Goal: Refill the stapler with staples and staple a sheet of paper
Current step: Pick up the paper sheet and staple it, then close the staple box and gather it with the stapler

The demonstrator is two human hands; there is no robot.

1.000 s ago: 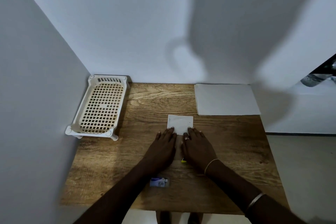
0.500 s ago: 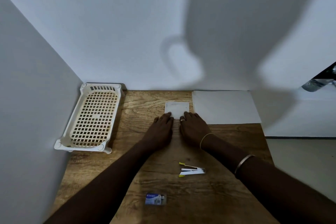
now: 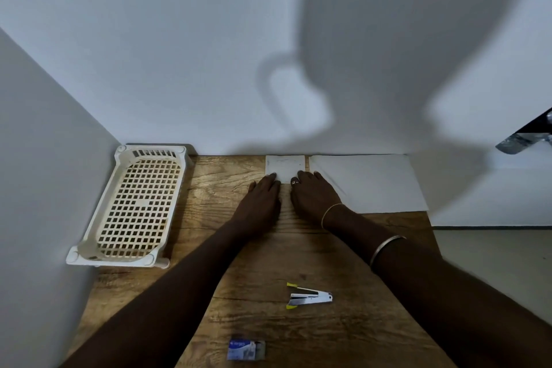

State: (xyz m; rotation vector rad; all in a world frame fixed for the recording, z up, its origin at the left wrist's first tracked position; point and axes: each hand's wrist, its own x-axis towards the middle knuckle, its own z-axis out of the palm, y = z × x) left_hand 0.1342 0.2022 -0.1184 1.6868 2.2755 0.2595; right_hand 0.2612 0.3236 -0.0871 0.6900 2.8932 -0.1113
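Centrally, one small folded paper [image 3: 285,167] lying at the table's [image 3: 343,334] 12 o'clock edge, two flat open hands, left hand [image 3: 261,203] and right hand [image 3: 315,199], resting fingertips on it, gripping nothing, one stapler [image 3: 309,298] sitting at 6 o'clock, one staple box [image 3: 245,349] nearer, one large sheet [image 3: 370,182] at 3 o'clock, one basket [image 3: 134,206] at 9 o'clock.

The wooden table [image 3: 268,329] carried a basket [image 3: 131,206] far left, two papers [image 3: 285,167] [image 3: 367,182] far, stapler [image 3: 309,299] and staple box [image 3: 245,349] near.
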